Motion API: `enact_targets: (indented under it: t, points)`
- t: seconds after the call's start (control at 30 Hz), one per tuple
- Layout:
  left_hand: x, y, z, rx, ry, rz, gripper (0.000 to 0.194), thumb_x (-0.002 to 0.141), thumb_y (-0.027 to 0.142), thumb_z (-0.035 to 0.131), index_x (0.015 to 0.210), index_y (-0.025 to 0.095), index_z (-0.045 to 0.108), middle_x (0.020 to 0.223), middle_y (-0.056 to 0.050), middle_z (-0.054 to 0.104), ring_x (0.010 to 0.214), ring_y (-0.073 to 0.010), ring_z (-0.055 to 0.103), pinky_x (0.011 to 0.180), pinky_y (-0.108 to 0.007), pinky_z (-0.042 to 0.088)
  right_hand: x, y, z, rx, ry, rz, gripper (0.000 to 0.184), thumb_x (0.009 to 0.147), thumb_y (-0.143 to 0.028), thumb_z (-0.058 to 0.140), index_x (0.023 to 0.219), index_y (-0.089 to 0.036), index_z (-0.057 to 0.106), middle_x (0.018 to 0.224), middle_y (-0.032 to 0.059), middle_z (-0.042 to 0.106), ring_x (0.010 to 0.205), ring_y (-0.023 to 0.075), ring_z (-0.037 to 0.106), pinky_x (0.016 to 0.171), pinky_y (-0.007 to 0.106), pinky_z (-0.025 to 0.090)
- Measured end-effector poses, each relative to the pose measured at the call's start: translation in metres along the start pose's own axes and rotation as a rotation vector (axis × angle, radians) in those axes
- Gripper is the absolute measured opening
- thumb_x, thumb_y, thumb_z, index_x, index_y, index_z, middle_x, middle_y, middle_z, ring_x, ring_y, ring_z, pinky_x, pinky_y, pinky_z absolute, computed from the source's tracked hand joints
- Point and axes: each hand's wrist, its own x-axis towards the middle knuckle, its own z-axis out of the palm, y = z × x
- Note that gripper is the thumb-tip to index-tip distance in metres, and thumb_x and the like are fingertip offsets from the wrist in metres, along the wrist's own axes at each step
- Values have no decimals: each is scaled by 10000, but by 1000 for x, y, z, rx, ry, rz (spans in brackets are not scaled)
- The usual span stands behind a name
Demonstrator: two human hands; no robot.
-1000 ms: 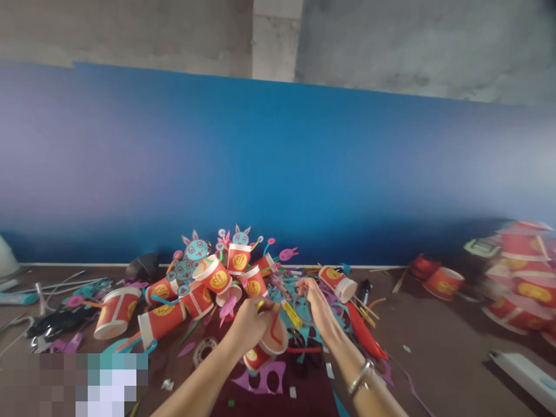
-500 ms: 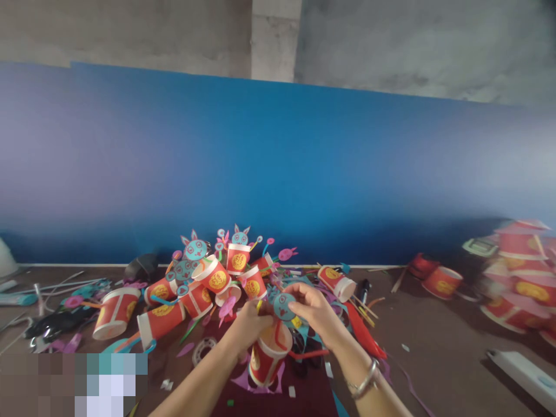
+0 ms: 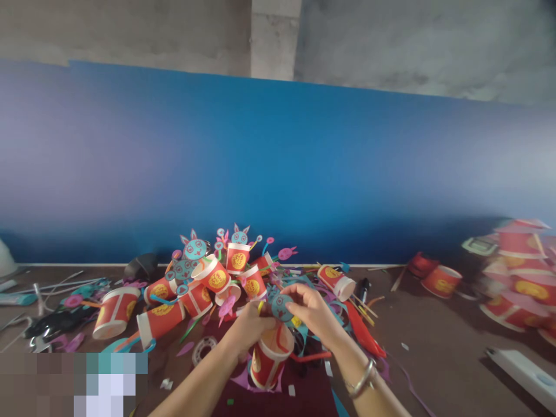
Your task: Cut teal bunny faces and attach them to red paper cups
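1. The right hand (image 3: 311,315) pinches the blue paper face (image 3: 281,307), at nine o'clock from its narrowed fingers.
2. The left hand (image 3: 249,331) closes its fingers on a yellow strip (image 3: 260,306); the face lies at two o'clock.
3. Red cup (image 3: 268,362): six o'clock from the face.

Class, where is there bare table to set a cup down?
The table is bare between the long red object and white box, bar a purple strip and scrap. Crowded: around left hand and right hand, among heaped cups.
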Motion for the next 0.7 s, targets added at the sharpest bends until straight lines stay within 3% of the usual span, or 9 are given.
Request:
enact_targets:
  t: [0.33,0.7]
  points:
    - [2,-5,-1,77,107,38,329,557,374,771,554,118,564,498,57,460,490,-74,396,520,-226,317,-1,-6,1,-28,-9,-1,189,667,-194,570,844,-156,626,760,12,645,736,160,584,664,256,443]
    - [1,-2,0,40,82,98,285,619,364,757,704,99,697,605,-23,622,587,-146,540,602,-259,406,0,5,-4,-145,-61,83,118,701,-257,605,732,-144,614,600,-25,560,567,116,493,542,224,368]
